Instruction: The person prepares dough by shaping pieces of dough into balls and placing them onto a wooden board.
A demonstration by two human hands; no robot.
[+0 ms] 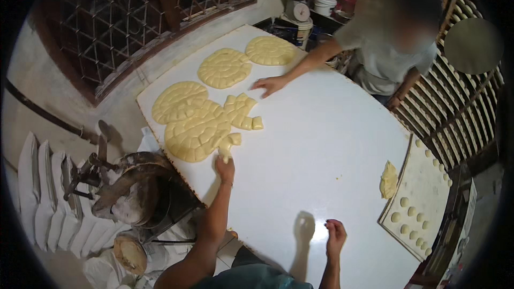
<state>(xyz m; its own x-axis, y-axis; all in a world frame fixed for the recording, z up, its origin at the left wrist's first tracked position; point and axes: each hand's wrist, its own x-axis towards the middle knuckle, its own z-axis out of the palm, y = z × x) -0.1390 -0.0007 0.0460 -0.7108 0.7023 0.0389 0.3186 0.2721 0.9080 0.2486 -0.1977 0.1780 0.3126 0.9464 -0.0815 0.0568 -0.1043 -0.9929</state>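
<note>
My left hand (225,171) is closed on the near end of a small piece of pale yellow dough (230,143) at the table's left side. Right beside it lies a large round of dough (194,135) marked into many pieces. A smaller cluster of cut dough (240,110) sits just beyond. Over the near part of the white table (300,166), my right hand (335,234) is raised with its fingers curled together, and whatever they may hold is too small to make out. Its shadow falls on the tabletop to the left.
More dough rounds (224,68) line the table's far left. Across the table a co-worker's hand (270,84) reaches toward the dough cluster. At right stand a board with dough balls (423,198) and a crumpled dough lump (388,180). A mixer (134,192) adjoins the left edge.
</note>
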